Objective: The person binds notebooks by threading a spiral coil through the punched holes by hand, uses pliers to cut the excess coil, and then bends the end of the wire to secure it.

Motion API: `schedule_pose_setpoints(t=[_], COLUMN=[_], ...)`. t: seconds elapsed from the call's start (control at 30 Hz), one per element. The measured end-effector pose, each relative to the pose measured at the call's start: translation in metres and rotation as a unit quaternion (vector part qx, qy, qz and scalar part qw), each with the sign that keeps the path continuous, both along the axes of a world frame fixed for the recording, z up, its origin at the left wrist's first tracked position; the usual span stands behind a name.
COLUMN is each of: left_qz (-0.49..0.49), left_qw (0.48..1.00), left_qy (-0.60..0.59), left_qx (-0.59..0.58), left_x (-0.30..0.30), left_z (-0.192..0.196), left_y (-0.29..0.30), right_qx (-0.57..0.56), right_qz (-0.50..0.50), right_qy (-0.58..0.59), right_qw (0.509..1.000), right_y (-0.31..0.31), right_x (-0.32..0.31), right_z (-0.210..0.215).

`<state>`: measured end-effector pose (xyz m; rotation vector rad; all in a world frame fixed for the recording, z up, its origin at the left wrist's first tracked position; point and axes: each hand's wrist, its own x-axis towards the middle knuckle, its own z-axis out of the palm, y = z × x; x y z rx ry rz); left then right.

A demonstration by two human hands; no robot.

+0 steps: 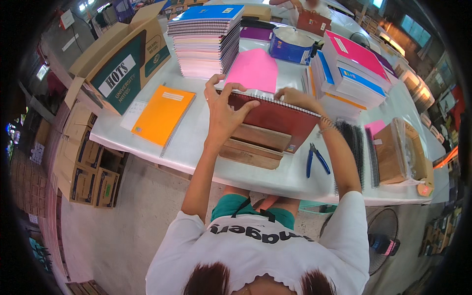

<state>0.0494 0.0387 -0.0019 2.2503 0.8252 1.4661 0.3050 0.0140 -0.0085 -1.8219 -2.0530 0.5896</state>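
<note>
A maroon spiral notebook [282, 120] stands on its edge in a slotted wooden block [255, 153], its coil-bound side facing up. My left hand [223, 115] grips its upper left end, with the thumb on the front cover and the fingers over the coil. Behind the notebook, my right hand [301, 100] is bent in with curled fingers at the coil; its fingertips are partly hidden, so what they pinch cannot be made out. Blue-handled cutters [317, 161] lie on the table to the right of the block.
A yellow notebook [164, 115] lies left, near a cardboard box [130, 66]. Beyond are stacked spiral notebooks [204, 46], a pink sheet [253, 71] and a blue container [290, 46]. To the right are stacked books [351, 73], black coils [350, 147] and an open carton [393, 152].
</note>
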Motion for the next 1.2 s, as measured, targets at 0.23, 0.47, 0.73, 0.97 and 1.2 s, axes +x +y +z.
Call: schedule_pose_setpoints(t=[0.23,0.47,0.73,0.97,1.2], left_qz=[-0.041,-0.120,-0.200,-0.227,-0.221], left_qw=[0.995,0.974,0.919,0.908,0.913], left_qy=[-0.063,-0.112,-0.166,-0.207,-0.205], left_qx=[-0.067,-0.158,-0.296,-0.285,-0.275], left_x=[-0.012,-0.010,-0.020,-0.027,-0.014], left_z=[-0.013,-0.014,-0.013,-0.029,-0.027], left_y=[0.009,0.013,0.016,0.028,0.024], right_qx=[-0.043,-0.029,-0.156,-0.111,-0.053], right_qz=[-0.010,0.011,-0.074,0.112,0.125], right_qy=[0.570,0.309,0.004,0.493,0.183], right_qw=[0.821,0.951,0.985,0.855,0.974], right_y=[-0.022,-0.001,0.020,0.014,0.041], right_x=[-0.017,0.017,-0.020,-0.022,0.013], right_z=[0.039,0.007,0.019,0.046,0.009])
